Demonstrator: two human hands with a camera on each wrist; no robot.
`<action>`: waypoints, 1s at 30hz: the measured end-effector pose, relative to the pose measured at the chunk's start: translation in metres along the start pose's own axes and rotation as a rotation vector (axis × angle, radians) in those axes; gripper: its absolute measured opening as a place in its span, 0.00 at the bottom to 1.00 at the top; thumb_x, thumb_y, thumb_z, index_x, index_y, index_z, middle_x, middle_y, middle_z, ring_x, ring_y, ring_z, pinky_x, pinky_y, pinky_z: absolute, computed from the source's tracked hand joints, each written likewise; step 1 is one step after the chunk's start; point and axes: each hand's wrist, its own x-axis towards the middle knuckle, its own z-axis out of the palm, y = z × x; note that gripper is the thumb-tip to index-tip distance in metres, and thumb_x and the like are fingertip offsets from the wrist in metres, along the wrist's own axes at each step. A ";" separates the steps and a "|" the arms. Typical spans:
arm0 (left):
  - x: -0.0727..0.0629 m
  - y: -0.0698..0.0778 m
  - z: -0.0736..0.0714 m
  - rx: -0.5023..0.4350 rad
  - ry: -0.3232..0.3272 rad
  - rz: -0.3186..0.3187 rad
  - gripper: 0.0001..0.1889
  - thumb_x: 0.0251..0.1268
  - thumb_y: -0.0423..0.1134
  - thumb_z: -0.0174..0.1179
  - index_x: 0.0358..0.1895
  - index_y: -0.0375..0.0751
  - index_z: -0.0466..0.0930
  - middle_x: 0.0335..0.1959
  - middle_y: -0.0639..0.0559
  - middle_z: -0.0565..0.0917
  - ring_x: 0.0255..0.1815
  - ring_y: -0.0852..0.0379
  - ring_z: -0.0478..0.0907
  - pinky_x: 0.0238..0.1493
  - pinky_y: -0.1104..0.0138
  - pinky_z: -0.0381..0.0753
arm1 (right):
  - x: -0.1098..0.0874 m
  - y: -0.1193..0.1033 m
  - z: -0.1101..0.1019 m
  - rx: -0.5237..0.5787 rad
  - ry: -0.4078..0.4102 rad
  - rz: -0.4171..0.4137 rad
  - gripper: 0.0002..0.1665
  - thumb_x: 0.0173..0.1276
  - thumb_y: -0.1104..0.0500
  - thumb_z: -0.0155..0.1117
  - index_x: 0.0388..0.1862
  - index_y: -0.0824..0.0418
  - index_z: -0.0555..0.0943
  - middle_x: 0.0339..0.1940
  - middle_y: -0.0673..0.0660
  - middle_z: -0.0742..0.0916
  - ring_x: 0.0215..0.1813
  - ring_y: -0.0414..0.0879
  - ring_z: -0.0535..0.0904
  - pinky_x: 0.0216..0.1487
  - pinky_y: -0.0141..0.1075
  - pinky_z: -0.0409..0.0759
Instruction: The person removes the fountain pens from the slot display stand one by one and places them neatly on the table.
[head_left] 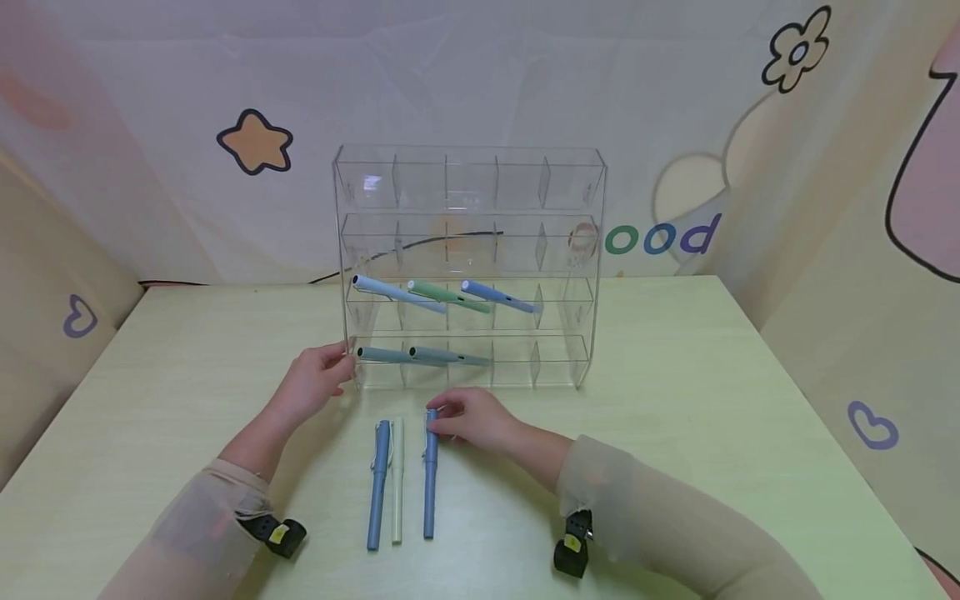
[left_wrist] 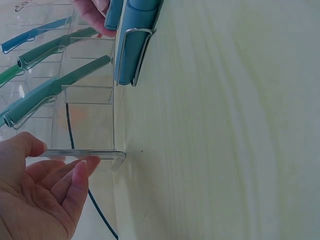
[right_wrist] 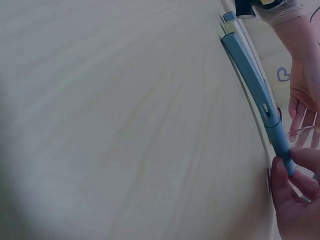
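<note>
A clear acrylic rack (head_left: pixel 562 348) with tiered compartments stands upright on the table. My left hand (head_left: pixel 311 387) pinches its left side panel (left_wrist: pixel 85 154) between thumb and fingers, low down. In front of the rack, my right hand (head_left: pixel 480 417) pinches the cap end of a blue pen (head_left: pixel 430 492) with a metal clip. In the right wrist view, thumb and fingers meet around that end of the pen (right_wrist: pixel 250 80). Left of it, a pale green pen (head_left: pixel 397 492) and another blue pen (head_left: pixel 378 492) lie side by side on the table.
The rack's third tier holds a light blue pen (head_left: pixel 390 290), a green pen (head_left: pixel 446 295) and a blue pen (head_left: pixel 495 295), all slanted. Two teal pens (head_left: pixel 378 356) lean in the bottom tier. A patterned cloth (head_left: pixel 525 83) hangs behind the table.
</note>
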 end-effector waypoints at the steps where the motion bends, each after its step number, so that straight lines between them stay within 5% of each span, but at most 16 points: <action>1: 0.000 0.000 0.000 -0.001 0.001 0.001 0.25 0.71 0.39 0.44 0.66 0.29 0.62 0.55 0.32 0.75 0.49 0.40 0.77 0.41 0.59 0.80 | 0.001 -0.001 0.001 -0.025 0.001 -0.010 0.18 0.61 0.61 0.66 0.50 0.65 0.80 0.34 0.53 0.84 0.32 0.42 0.79 0.31 0.32 0.78; 16: 0.002 0.000 0.000 -0.002 0.005 0.016 0.24 0.71 0.39 0.44 0.66 0.29 0.63 0.53 0.32 0.77 0.50 0.39 0.77 0.41 0.59 0.80 | 0.014 -0.011 0.011 -0.302 -0.041 -0.082 0.12 0.60 0.61 0.67 0.42 0.62 0.83 0.39 0.52 0.85 0.42 0.43 0.77 0.45 0.33 0.75; 30: 0.000 -0.002 0.000 -0.006 -0.001 0.018 0.25 0.71 0.39 0.44 0.67 0.29 0.61 0.55 0.32 0.75 0.50 0.40 0.76 0.42 0.59 0.80 | 0.016 -0.012 0.018 -0.266 -0.028 -0.067 0.10 0.58 0.62 0.68 0.39 0.64 0.83 0.34 0.52 0.85 0.38 0.42 0.79 0.43 0.32 0.75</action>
